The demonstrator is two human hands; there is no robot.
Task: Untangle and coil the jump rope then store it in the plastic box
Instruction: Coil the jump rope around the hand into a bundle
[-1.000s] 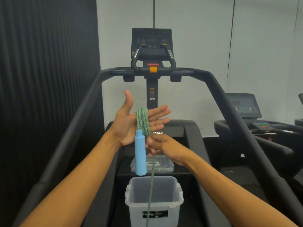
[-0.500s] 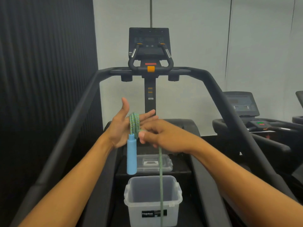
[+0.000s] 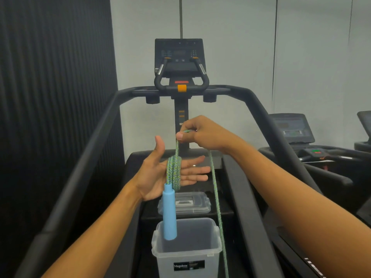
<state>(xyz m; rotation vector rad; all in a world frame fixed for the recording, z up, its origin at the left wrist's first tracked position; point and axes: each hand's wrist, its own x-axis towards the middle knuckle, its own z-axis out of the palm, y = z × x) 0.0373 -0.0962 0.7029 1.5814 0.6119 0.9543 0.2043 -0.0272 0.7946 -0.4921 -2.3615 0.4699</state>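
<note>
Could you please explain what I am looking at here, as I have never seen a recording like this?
There is only one picture, taken by a camera on a person's head that looks forward and down at their two bare hands. There is no robot. The left hand is held open, palm up, with a green-blue jump rope coiled around its fingers. The rope's blue handle hangs below that hand. The right hand is raised above it and pinches the rope, whose loose length trails down out of view. Below the hands, an open clear plastic box stands on a treadmill. The box's lid lies just beyond it.
</note>
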